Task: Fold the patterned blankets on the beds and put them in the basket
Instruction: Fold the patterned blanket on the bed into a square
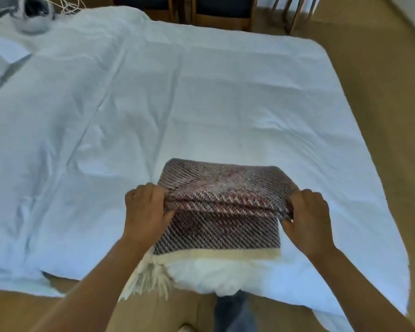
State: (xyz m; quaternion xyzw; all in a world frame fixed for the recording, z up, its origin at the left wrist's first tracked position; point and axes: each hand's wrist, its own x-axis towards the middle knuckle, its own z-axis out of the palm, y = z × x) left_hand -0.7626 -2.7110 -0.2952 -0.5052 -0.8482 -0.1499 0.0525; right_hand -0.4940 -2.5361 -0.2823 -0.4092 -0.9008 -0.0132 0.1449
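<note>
A patterned blanket, woven in dark red, black and white with a cream border and white fringe, lies folded into a small rectangle near the bed's front edge. My left hand grips the folded layers at the blanket's left side. My right hand grips the same fold at its right side. The fold edge runs straight between both hands. The fringe hangs over the mattress edge at the lower left. No basket is in view.
The bed carries a wrinkled white sheet. A grey object sits at its far left corner. Wooden chairs stand behind the bed. Tan floor runs along the right side and in front.
</note>
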